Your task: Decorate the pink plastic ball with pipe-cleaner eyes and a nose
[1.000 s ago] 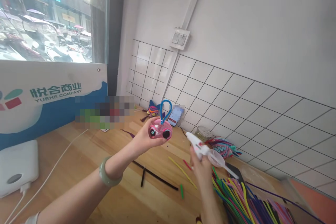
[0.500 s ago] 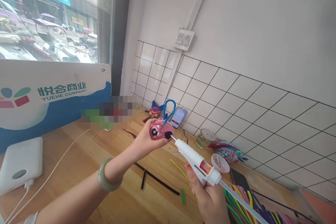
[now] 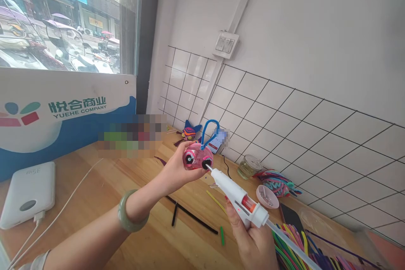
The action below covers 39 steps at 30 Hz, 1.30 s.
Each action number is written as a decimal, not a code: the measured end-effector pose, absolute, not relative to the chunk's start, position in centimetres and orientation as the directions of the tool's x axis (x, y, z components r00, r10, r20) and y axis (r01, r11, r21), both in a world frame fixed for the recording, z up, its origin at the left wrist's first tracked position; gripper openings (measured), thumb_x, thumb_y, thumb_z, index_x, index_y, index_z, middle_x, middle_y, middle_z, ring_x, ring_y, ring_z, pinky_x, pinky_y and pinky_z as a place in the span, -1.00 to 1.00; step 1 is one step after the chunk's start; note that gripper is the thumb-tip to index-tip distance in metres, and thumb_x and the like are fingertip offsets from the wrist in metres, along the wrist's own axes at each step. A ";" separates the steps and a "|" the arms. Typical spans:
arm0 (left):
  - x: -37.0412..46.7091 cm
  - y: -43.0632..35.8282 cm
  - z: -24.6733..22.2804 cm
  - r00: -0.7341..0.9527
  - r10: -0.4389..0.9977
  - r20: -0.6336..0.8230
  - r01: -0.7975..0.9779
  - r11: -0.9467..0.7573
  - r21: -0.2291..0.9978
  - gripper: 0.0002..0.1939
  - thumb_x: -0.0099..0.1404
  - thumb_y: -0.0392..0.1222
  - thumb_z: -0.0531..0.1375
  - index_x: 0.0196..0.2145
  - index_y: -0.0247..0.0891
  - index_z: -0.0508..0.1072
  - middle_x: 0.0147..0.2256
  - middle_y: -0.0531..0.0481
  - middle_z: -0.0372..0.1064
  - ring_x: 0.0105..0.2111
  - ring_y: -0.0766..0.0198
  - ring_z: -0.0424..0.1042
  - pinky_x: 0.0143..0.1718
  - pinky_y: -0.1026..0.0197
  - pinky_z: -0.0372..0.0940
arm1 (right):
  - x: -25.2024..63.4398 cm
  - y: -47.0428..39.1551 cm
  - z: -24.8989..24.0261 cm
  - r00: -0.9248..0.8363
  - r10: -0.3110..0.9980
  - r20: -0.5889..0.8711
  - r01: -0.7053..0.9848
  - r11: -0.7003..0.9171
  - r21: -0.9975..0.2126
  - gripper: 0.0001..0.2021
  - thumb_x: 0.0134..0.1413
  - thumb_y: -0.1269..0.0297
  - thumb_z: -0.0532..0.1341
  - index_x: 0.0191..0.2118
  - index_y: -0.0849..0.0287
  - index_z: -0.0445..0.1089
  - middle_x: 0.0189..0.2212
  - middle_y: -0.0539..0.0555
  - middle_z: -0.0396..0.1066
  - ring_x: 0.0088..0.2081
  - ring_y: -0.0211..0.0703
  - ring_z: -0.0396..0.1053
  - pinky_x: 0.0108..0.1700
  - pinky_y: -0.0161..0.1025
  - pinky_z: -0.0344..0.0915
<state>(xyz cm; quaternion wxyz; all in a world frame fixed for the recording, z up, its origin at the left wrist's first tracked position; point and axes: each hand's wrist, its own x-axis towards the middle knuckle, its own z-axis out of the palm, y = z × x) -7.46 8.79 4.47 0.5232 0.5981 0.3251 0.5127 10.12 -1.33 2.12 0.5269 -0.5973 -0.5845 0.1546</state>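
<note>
Near the middle, my left hand [image 3: 179, 168] is closed round a pink round craft piece [image 3: 196, 155] with two black eye-like discs and a blue pipe-cleaner loop [image 3: 210, 128] on top. My right hand [image 3: 251, 236] grips a white glue gun [image 3: 232, 192] with an orange part inside and a clear glue stick running out of its back. The gun's metal tip is at the right black disc [image 3: 206, 163]; whether it touches is too small to tell.
A white power bank [image 3: 30, 196] with a cable lies left. Black pipe cleaners [image 3: 193, 217] are on the table. Behind stand a finished-looking craft [image 3: 189, 130], a phone [image 3: 218, 141] and a glass jar [image 3: 249, 166]. A pink bowl [image 3: 267, 196] and colourful pipe cleaners [image 3: 289, 240] are right.
The view has shifted slightly. The pink piece and its blue loop are tilted a little differently, and the glue gun's tip now overlaps the right black disc more.
</note>
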 end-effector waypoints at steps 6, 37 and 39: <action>-7.4 8.6 4.5 0.259 0.927 0.270 -0.135 -0.243 0.961 -0.33 0.01 -0.08 0.35 0.01 -0.23 0.15 -0.07 -0.14 0.35 -0.21 0.21 0.42 -0.21 0.20 0.34 | 10.0 -1.3 2.1 0.283 0.847 0.450 0.533 0.252 -0.808 -0.69 0.03 0.03 0.20 -0.26 0.18 0.44 -0.35 0.12 0.48 -0.23 -0.02 0.43 -0.34 -0.28 0.36; -7.0 8.7 4.6 0.265 0.925 0.271 -0.142 -0.240 0.960 -0.35 0.02 -0.12 0.34 0.01 -0.25 0.15 -0.07 -0.15 0.34 -0.20 0.21 0.42 -0.18 0.18 0.34 | 10.7 -1.3 2.4 0.243 0.861 0.447 0.593 0.233 -0.771 -0.71 0.04 0.03 0.18 -0.27 0.16 0.44 -0.53 0.05 0.40 -0.32 -0.04 0.43 -0.45 -0.32 0.31; -7.0 8.7 4.6 0.254 0.929 0.271 -0.133 -0.244 0.961 -0.34 0.01 -0.11 0.35 0.01 -0.26 0.16 -0.07 -0.16 0.34 -0.19 0.19 0.42 -0.18 0.18 0.34 | 10.8 -1.3 2.4 0.228 0.867 0.443 0.601 0.232 -0.764 -0.70 0.03 0.03 0.20 -0.27 0.17 0.44 -0.54 0.04 0.40 -0.34 -0.06 0.43 -0.47 -0.33 0.31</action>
